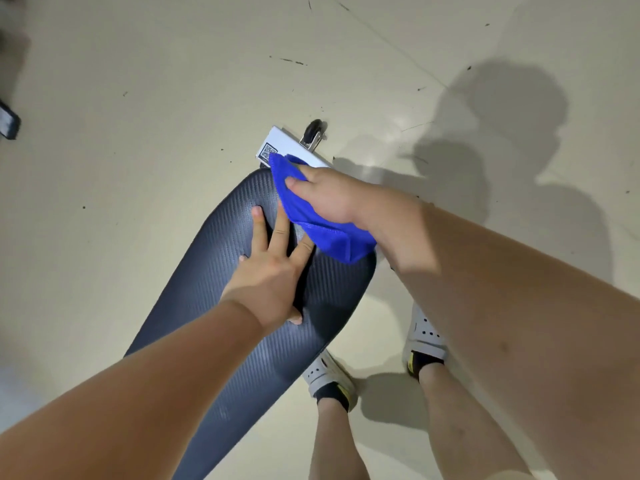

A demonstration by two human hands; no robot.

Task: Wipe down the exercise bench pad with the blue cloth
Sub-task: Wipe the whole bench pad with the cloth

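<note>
The dark textured bench pad (221,341) runs from the lower left up to the middle of the head view. My left hand (273,268) lies flat on the pad with fingers spread and straight. My right hand (329,199) presses the blue cloth (332,237) onto the pad's far right end, its thumb curled over the cloth's upper fold. Part of the cloth hangs past the pad's right edge under my wrist.
A white frame bar (287,143) with a QR sticker and a small black wheel (313,131) sticks out beyond the pad's far end. My two feet in white shoes (329,375) stand on the pale floor to the right. A dark object (8,121) lies at the far left edge.
</note>
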